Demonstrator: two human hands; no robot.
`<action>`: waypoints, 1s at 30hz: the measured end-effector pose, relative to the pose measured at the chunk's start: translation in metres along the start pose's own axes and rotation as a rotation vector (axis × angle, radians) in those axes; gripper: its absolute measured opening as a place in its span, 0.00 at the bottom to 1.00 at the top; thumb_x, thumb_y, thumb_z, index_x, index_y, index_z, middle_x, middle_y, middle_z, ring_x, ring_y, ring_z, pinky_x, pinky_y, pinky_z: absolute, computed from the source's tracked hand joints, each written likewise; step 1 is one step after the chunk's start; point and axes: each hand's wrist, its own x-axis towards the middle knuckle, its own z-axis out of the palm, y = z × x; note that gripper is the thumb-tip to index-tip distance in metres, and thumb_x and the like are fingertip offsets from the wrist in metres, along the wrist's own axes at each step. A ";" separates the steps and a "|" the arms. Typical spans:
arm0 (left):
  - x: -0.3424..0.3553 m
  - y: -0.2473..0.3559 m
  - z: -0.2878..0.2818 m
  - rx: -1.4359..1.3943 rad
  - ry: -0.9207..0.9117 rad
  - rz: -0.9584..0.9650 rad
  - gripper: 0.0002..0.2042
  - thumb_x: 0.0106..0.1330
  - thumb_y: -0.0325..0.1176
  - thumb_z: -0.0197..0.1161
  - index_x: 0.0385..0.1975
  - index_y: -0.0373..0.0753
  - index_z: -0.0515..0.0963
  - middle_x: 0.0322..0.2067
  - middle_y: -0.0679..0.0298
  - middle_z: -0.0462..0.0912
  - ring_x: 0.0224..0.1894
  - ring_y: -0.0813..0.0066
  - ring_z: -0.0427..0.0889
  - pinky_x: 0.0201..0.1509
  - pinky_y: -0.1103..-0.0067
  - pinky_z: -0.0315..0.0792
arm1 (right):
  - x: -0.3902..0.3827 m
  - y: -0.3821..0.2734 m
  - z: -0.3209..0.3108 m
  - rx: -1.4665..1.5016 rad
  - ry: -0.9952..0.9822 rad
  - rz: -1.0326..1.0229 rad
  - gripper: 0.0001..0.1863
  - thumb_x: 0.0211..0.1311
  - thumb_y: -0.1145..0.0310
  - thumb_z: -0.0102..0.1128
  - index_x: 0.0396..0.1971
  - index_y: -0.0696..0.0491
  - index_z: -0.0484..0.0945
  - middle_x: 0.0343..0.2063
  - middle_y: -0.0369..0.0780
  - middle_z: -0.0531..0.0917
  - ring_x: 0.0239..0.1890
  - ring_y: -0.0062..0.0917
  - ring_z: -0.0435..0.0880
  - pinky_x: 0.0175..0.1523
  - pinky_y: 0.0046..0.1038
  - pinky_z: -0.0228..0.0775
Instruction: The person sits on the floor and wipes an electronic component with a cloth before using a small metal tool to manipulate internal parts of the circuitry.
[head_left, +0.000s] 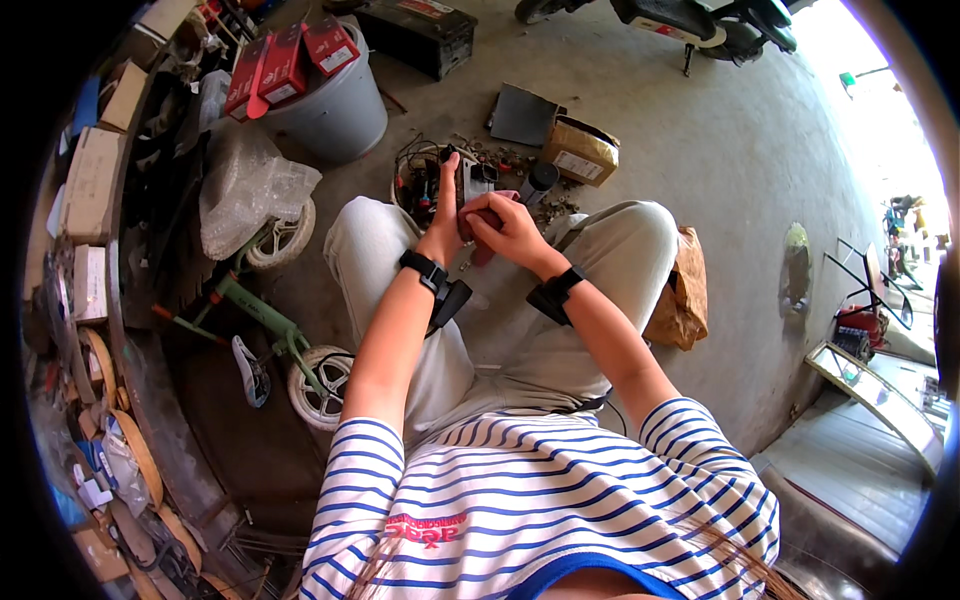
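Two-handed close work on one small item, low between the knees. Left hand is up against a narrow dark part, one finger stretched along it; whether the rest grip it can't be told, palm side hidden. Right hand has its fingers bent in and meeting the left; what they pinch, if anything, is too small and covered to call. So the dark part sits right at the left fingers, just ahead of the right ones.

Step in hand reads as fine handling at that contact point. Next move probably calls for a steady left hand while the right fingers do the small motion.

Just beyond the fingers: round container with tangled wires. To their right: black cylinder, then cardboard box farther out.
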 end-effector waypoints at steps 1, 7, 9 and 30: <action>0.005 -0.009 -0.010 -0.005 -0.072 0.067 0.21 0.65 0.52 0.44 0.57 0.56 0.60 0.42 0.60 0.73 0.43 0.73 0.74 0.47 0.76 0.69 | 0.000 0.000 0.001 0.000 0.000 0.000 0.05 0.56 0.76 0.55 0.33 0.58 0.73 0.31 0.39 0.79 0.33 0.23 0.79 0.39 0.23 0.70; 0.045 -0.026 -0.036 -0.305 -0.036 -0.183 0.21 0.60 0.59 0.49 0.32 0.48 0.75 0.27 0.68 0.76 0.30 0.76 0.75 0.33 0.78 0.70 | 0.004 0.013 -0.002 -0.074 0.263 0.108 0.06 0.54 0.74 0.57 0.33 0.57 0.75 0.27 0.42 0.80 0.32 0.31 0.80 0.37 0.26 0.71; 0.046 -0.027 -0.031 -0.268 0.025 -0.191 0.22 0.58 0.62 0.49 0.26 0.48 0.73 0.24 0.69 0.75 0.26 0.76 0.74 0.29 0.78 0.69 | 0.005 0.019 -0.004 -0.089 0.270 0.106 0.06 0.54 0.74 0.57 0.33 0.56 0.75 0.27 0.41 0.80 0.32 0.31 0.80 0.37 0.26 0.71; 0.040 -0.020 -0.015 -0.334 -0.229 -0.159 0.38 0.58 0.69 0.40 0.52 0.39 0.67 0.47 0.60 0.73 0.47 0.72 0.75 0.49 0.76 0.71 | 0.008 0.001 -0.027 -0.228 0.368 -0.142 0.15 0.57 0.75 0.55 0.45 0.57 0.71 0.39 0.41 0.77 0.44 0.26 0.76 0.48 0.24 0.66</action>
